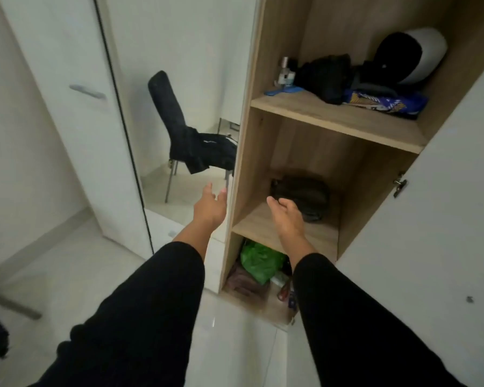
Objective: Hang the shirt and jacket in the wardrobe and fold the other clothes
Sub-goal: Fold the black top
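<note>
Both hands are extended toward the open wardrobe (313,152) and hold nothing. The left hand (209,209) has relaxed, spread fingers in front of the wardrobe's side panel. The right hand (287,216) is loose, palm inward, before the middle shelf. A dark folded garment (305,195) lies at the back of that shelf, its type unclear. Dark clothes (207,153) drape a chair (165,107) seen in the mirror (179,79), partly cut off by the panel. The top shelf holds a helmet (414,55) and a dark heap of clothing, hard to make out. A green bag (259,259) sits at the bottom, half hidden by the right sleeve.
</note>
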A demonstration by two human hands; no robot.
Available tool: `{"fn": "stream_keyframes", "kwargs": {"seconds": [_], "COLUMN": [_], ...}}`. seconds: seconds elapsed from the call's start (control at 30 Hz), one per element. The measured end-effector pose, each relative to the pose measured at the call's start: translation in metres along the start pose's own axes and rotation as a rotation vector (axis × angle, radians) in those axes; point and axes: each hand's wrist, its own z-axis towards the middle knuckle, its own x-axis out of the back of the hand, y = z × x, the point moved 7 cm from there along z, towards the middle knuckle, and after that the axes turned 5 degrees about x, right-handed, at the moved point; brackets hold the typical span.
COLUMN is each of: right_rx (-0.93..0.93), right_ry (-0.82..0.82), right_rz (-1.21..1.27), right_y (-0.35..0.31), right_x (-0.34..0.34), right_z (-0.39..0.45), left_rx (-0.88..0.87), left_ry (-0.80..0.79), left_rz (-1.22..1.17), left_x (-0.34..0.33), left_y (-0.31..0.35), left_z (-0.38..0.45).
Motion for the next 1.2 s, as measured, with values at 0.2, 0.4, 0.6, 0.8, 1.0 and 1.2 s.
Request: {"fn": "stream_keyframes", "kwargs": {"seconds": [0.2,0.4,0.6,0.8,1.0,1.2], "right_rx": [0.043,0.13,0.245,0.322,0.33,0.312], "right_ry": [-0.154,-0.483,-0.699,-0.885,-0.95,-0.913], "right_rz": [0.028,0.051,0.019,-0.018,-0.062,-0.107], "right_y": [0.003,-0.022,-0.055,-0.081,-0.093,-0.1], "right_x": [-0.041,-0.132,-0.214,-0.291,-0.365,-0.437], "right_z": [-0.066,-0.154,-0.246,-0.34,-0.416,-0.463], "left_rx": [0.138,0.252,0.413,0.525,0.6,0.619], "left_ry": [0.118,0.334,0.594,0.741,0.779,0.754], "left_rz": [-0.04,-0.043,-0.073,-0.065,-0.006,0.061], "left_x": [0.055,0.157,0.271,0.367,0.452,0.537], "left_y": [-0.061,-0.124,-0.193,-0.252,-0.325,-0.385], "left_z": [-0.078,-0.152,-0.227,-0.293,-0.337,-0.343]}}
